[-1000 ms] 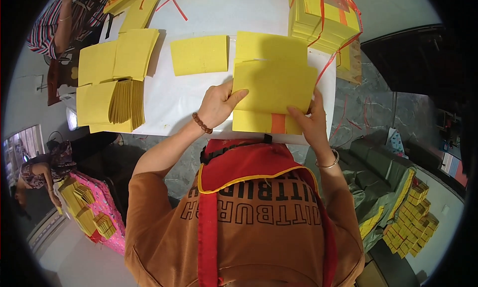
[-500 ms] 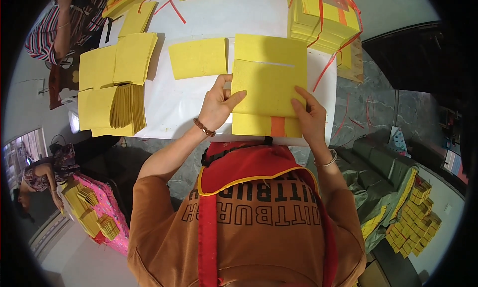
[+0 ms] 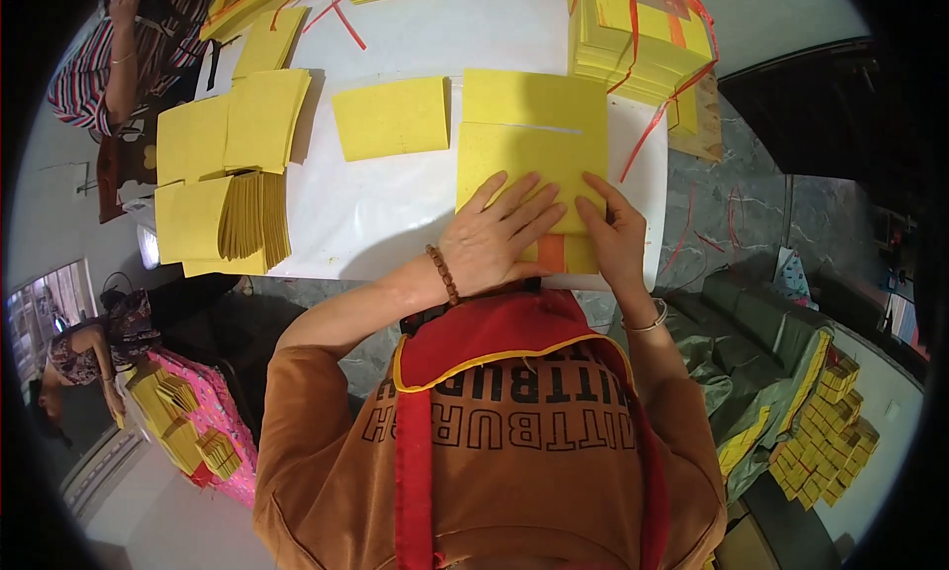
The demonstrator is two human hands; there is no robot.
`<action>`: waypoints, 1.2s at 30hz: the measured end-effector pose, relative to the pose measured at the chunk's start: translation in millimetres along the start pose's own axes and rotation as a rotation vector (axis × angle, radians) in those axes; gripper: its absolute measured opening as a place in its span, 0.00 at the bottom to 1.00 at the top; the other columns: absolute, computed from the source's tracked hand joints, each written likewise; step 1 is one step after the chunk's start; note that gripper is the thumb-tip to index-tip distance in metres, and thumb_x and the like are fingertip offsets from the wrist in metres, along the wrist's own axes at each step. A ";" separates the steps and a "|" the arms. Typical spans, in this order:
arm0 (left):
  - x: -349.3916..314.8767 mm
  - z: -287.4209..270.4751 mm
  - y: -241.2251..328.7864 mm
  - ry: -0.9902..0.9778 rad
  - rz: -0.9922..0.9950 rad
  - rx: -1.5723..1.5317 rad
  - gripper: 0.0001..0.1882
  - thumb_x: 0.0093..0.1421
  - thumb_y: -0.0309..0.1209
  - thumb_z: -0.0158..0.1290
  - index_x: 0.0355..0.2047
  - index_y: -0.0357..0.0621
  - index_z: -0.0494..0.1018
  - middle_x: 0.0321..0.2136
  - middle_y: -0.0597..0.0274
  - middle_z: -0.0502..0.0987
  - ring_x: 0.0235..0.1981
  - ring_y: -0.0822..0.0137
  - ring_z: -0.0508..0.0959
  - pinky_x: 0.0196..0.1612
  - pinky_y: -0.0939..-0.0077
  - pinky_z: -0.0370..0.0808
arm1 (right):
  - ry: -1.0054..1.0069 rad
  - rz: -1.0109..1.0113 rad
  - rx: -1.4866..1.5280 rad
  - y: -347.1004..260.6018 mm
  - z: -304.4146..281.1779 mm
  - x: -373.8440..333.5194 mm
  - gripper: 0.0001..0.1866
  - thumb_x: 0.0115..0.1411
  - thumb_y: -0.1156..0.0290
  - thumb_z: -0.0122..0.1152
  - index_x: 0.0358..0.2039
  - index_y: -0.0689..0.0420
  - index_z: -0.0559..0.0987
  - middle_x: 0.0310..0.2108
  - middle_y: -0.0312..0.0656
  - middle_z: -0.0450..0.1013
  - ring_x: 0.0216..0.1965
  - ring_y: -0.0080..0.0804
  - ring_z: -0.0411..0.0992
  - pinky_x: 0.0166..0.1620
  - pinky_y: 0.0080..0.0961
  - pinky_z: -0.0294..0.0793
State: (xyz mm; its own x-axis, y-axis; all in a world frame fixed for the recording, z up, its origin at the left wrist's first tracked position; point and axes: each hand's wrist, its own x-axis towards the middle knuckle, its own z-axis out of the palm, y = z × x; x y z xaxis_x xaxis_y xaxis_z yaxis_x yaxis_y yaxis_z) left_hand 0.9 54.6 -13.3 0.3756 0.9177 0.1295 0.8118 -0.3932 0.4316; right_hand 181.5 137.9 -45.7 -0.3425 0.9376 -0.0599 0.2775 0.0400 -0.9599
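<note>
1. bg: room w/ grey marbled floor (image 3: 682, 214) at 3 o'clock of view; white-covered table (image 3: 361, 209) spans ctr to 12.
2. yellow paper piece (image 3: 524, 155) lies flat at table's near edge, under both hands; can't tell if sheet or stack. orange strip (image 3: 551, 254) shows by its 6 o'clock edge.
3. l. hand (image 3: 502, 226): palm down on yellow paper piece, fingers spread apart, not clamped.
4. r. hand (image 3: 615, 236): thumb + forefinger tips on its 3 o'clock edge, slightly apart; can't tell if pinched.
5. from yellow paper piece: another yellow piece (image 3: 534, 93) at 12, lone yellow paper pack (image 3: 390, 120) at 10, fanned yellow paper stack (image 3: 249, 219) at 9, bundle w/ red strapping (image 3: 618, 46) at 1.
6. view's edges: co-worker in striped top (image 3: 84, 81) at 10, pink cloth (image 3: 222, 437) w/ yellow packs at 8, piled yellow bundles (image 3: 825, 437) at 4.
</note>
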 end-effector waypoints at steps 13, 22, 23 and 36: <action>-6.2 16.0 -8.8 -0.041 -0.023 0.025 0.38 0.52 0.50 0.52 0.57 0.39 0.61 0.60 0.52 0.57 0.64 0.55 0.51 0.64 0.55 0.42 | -0.317 -0.465 -0.953 2.1 -9.1 -55.3 0.31 0.56 0.51 0.54 0.57 0.51 0.66 0.62 0.40 0.55 0.64 0.44 0.49 0.60 0.62 0.37; -3.5 8.5 -9.2 0.041 -0.167 -0.080 0.36 0.51 0.42 0.54 0.57 0.35 0.60 0.60 0.42 0.54 0.64 0.49 0.49 0.63 0.54 0.43 | -0.379 -0.407 -0.794 -10.1 -14.3 -46.8 0.28 0.57 0.56 0.54 0.57 0.53 0.66 0.61 0.44 0.58 0.63 0.46 0.52 0.61 0.56 0.43; -2.6 5.2 -9.1 0.033 -0.117 -0.060 0.36 0.52 0.40 0.55 0.57 0.35 0.59 0.59 0.40 0.54 0.62 0.48 0.51 0.62 0.53 0.46 | -0.385 -0.418 -0.794 -8.3 -17.0 -44.7 0.28 0.57 0.56 0.54 0.57 0.53 0.66 0.61 0.44 0.58 0.63 0.46 0.52 0.61 0.56 0.43; 12.4 -7.5 -21.3 0.202 -0.022 0.256 0.23 0.47 0.30 0.50 0.45 0.38 0.71 0.43 0.52 0.73 0.40 0.61 0.72 0.39 0.71 0.70 | 0.158 -0.157 0.161 -14.3 -13.5 -9.7 0.18 0.66 0.68 0.41 0.53 0.62 0.67 0.45 0.41 0.70 0.39 0.25 0.70 0.43 0.22 0.66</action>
State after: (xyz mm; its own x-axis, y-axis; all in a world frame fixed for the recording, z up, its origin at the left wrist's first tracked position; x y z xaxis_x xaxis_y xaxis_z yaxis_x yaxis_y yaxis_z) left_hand -15.1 74.8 -14.2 0.2811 0.9088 0.3083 0.9144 -0.3511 0.2014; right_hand 193.0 132.8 -27.7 -0.2226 0.9669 0.1247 0.0818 0.1460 -0.9859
